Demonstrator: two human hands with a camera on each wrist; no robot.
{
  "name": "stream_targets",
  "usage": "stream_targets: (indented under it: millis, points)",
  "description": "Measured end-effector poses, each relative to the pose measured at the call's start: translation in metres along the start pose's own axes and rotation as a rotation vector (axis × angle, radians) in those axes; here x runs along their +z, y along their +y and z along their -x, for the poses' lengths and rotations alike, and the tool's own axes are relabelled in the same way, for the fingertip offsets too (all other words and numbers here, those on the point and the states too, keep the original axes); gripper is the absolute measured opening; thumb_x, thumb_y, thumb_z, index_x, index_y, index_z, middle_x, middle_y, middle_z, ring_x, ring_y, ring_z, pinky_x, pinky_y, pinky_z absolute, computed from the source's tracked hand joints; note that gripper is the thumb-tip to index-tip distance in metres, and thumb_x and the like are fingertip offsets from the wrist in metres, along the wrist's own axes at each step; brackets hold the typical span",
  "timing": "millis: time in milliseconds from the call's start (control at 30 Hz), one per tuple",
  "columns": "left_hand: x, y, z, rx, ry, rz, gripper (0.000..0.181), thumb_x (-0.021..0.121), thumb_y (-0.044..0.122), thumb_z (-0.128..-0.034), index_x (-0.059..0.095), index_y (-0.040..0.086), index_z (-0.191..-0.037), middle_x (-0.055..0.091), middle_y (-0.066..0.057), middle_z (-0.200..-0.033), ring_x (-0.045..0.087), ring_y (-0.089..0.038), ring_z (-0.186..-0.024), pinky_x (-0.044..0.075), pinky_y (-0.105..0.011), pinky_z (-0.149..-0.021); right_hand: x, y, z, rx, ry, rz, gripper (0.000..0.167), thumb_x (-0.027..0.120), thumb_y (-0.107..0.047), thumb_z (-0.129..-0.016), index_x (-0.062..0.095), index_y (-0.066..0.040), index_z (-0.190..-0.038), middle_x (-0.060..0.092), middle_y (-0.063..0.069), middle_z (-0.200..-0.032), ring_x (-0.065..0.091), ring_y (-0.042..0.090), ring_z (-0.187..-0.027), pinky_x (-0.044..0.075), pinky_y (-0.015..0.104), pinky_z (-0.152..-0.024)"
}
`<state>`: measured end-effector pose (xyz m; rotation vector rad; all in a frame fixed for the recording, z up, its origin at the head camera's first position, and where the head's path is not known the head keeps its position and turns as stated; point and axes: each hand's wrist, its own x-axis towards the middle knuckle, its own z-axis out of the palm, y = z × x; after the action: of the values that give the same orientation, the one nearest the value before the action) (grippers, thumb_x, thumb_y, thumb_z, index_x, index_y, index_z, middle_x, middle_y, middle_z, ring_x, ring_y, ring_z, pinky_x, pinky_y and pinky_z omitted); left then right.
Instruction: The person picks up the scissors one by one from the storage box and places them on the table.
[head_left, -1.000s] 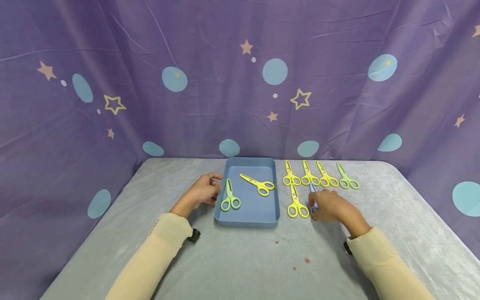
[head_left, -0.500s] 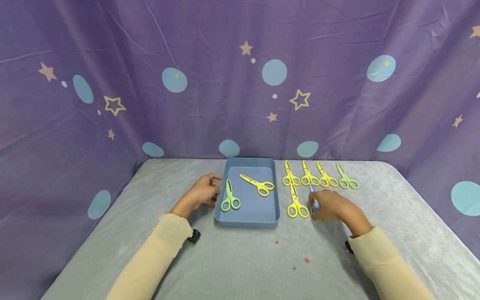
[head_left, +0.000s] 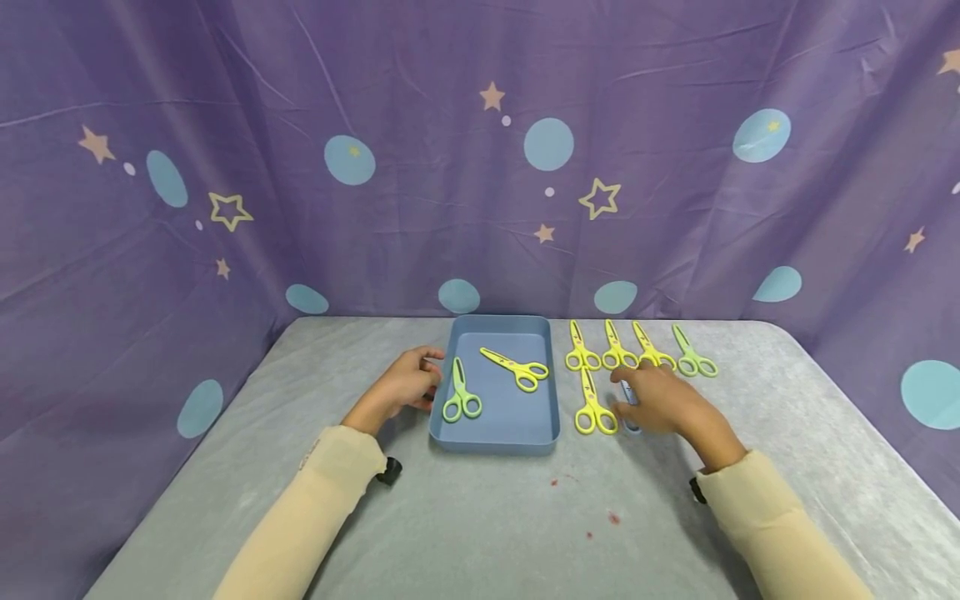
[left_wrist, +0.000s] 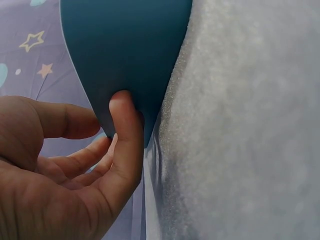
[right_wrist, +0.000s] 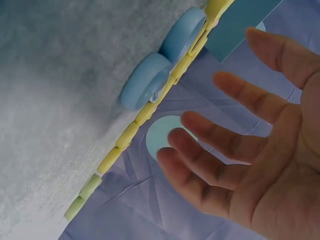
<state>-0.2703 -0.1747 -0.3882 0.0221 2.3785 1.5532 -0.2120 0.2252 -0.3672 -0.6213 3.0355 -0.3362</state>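
My left hand (head_left: pixel 408 379) is at the left wall of a blue-grey tray (head_left: pixel 493 448). In the left wrist view, one digit presses the tray's outer wall (left_wrist: pixel 127 45) and another bends to its rim. A green pair of scissors (head_left: pixel 459 392) and a yellow pair of scissors (head_left: pixel 517 368) lie inside. My right hand (head_left: pixel 660 400) hovers over blue scissors (head_left: pixel 632 427), partly hiding them. Its fingers are spread and hold nothing; the right wrist view shows the blue handle loops (right_wrist: pixel 145 82) apart from the fingertips. Just left lie yellow scissors (head_left: pixel 596 408).
Along the table's back edge, several yellow scissors (head_left: pixel 581 350) lie in a row, ending with green scissors (head_left: pixel 694 354) at the right. A purple patterned curtain (head_left: pixel 420 233) rises behind the grey-covered table (head_left: pixel 480 533), which has small red marks (head_left: pixel 613 518) in front.
My right hand has let go of the blue scissors, lifted slightly and spread its fingers. The left hand and the tray have stayed put.
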Motion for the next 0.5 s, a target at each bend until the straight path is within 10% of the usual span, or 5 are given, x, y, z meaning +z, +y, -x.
stream_targets:
  millis: [500]
  points:
    - [0.000, -0.001, 0.000, 0.004, 0.007, 0.003, 0.050, 0.051, 0.003, -0.1004, 0.045, 0.006, -0.150, 0.057, -0.018, -0.118, 0.064, -0.028, -0.086, 0.059, -0.041, -0.065, 0.000, -0.034, -0.023, 0.039, 0.098, 0.027, 0.067, 0.057, -0.054, -0.102, 0.045, -0.018, -0.157, 0.035, 0.033, -0.157, 0.034, 0.061, -0.138, 0.031, 0.079, -0.104]
